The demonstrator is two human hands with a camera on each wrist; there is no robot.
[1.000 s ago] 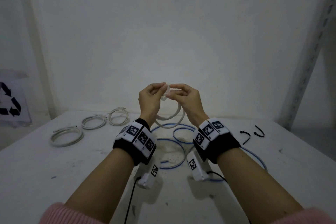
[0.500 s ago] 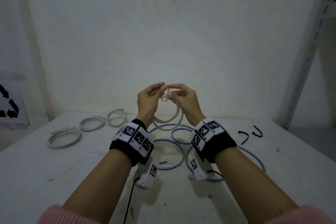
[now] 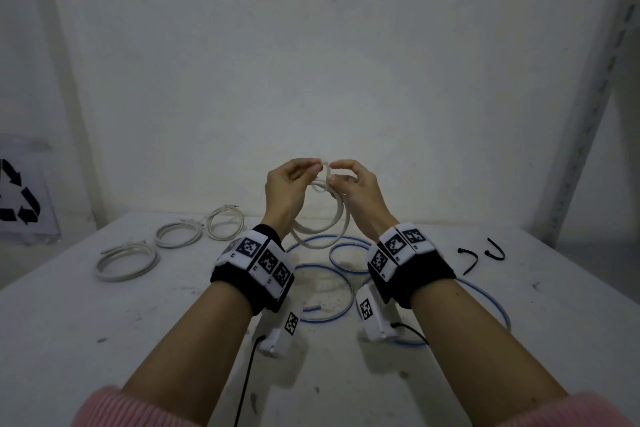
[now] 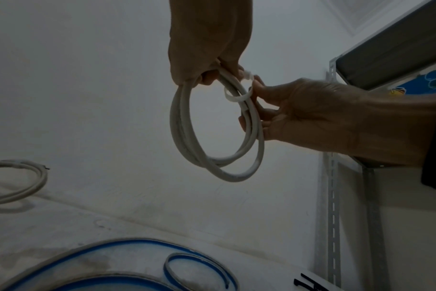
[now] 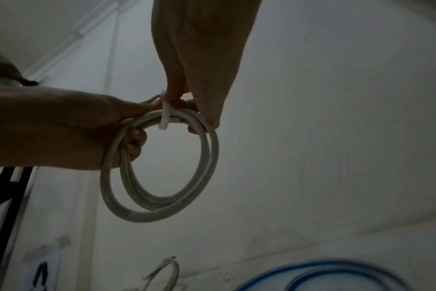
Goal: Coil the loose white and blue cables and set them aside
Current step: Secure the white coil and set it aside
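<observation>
Head view, left to right: a recycling-arrows sign (image 3: 15,196) leans at the wall, no words legible on it. Three tied white coils (image 3: 126,261) lie on the table (image 3: 104,340) well left of the hands. Both raised wrists wear bands with black-and-white square markers. The left hand (image 3: 289,192) curls around the white cable coil (image 3: 322,232) held above the loose blue cable (image 3: 327,291); the right hand (image 3: 356,192) pinches a white tie (image 4: 236,96) looped round it. Two black ties (image 3: 479,253) lie rightmost.
</observation>
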